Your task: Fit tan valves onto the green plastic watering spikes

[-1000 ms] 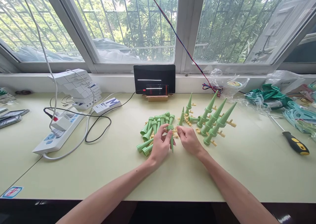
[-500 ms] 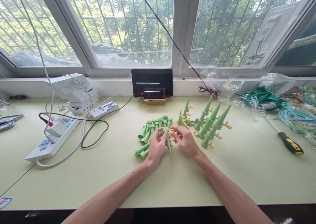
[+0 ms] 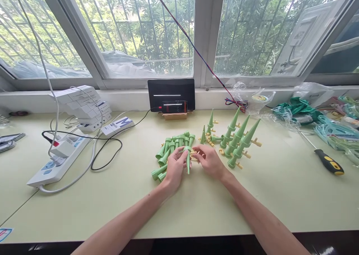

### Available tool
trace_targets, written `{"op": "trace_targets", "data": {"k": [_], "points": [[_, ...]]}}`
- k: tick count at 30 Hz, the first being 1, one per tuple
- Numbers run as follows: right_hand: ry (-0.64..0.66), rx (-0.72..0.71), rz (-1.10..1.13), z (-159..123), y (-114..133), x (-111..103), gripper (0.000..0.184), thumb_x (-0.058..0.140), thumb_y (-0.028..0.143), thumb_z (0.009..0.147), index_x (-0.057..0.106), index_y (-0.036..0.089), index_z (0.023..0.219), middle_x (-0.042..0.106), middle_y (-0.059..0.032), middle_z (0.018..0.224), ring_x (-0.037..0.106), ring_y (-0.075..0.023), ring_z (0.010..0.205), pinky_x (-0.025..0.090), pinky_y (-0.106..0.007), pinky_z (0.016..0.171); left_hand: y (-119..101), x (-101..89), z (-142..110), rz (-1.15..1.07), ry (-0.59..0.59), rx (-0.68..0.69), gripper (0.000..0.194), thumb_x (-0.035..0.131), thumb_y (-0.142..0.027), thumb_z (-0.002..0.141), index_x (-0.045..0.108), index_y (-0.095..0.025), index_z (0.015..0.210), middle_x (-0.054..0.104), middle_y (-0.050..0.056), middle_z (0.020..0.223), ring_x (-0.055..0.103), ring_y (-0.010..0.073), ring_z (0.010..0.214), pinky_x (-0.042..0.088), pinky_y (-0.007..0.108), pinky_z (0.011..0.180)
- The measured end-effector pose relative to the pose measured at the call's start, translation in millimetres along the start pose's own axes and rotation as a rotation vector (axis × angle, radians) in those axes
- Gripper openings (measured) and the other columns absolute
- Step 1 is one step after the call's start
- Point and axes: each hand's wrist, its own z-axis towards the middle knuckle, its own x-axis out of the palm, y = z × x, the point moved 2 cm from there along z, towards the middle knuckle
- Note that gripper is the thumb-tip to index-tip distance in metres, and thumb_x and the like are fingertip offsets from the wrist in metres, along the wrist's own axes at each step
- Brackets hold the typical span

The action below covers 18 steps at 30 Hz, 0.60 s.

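My left hand (image 3: 174, 168) is closed round a green cone-shaped spike (image 3: 187, 161), which points down toward me. My right hand (image 3: 209, 160) pinches a small yellow part (image 3: 193, 154) right beside the spike's wide end. Just behind my left hand lies a pile of loose green spikes (image 3: 171, 146). To the right of my right hand lie three finished spikes with yellow fittings (image 3: 239, 141), tips pointing away. Small yellow parts (image 3: 209, 138) are scattered between the pile and the finished ones.
A white power strip (image 3: 57, 158) with cables lies at the left, white boxes (image 3: 85, 104) behind it. A phone on a stand (image 3: 174, 107) leans before a dark screen (image 3: 171, 91). A yellow-black screwdriver (image 3: 327, 161) and green bagged goods (image 3: 301, 109) lie right.
Both hands have drawn together over the spike. The spike has swung from slanting right to nearly straight down. The view has tilted down slightly.
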Motion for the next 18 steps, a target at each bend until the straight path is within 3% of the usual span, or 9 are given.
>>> {"op": "trace_targets", "data": {"k": [9, 18], "points": [[0.025, -0.036, -0.091, -1.5, 0.4, -1.2, 0.022, 0.047, 0.028, 0.098, 0.061, 0.018, 0.084, 0.055, 0.0006, 0.066, 0.045, -0.0142, 0.060, 0.036, -0.026, 0.060, -1.3, 0.2, -0.8, 0.007, 0.006, -0.060, 0.050, 0.075, -0.046, 0.076, 0.056, -0.015, 0.111, 0.045, -0.008, 0.054, 0.040, 0.0064, 0.040, 0.030, 0.018, 0.035], [0.033, -0.021, -0.069, -2.6, 0.8, 1.2, 0.035, 0.041, 0.034, 0.101, 0.046, 0.020, 0.070, 0.048, 0.0025, 0.062, 0.039, -0.0128, 0.057, 0.031, -0.026, 0.058, -4.0, 2.3, -2.9, 0.032, 0.064, 0.009, 0.044, 0.072, -0.046, 0.080, 0.057, -0.017, 0.109, 0.055, -0.004, 0.070, 0.049, 0.0066, 0.044, 0.035, 0.019, 0.038]]}}
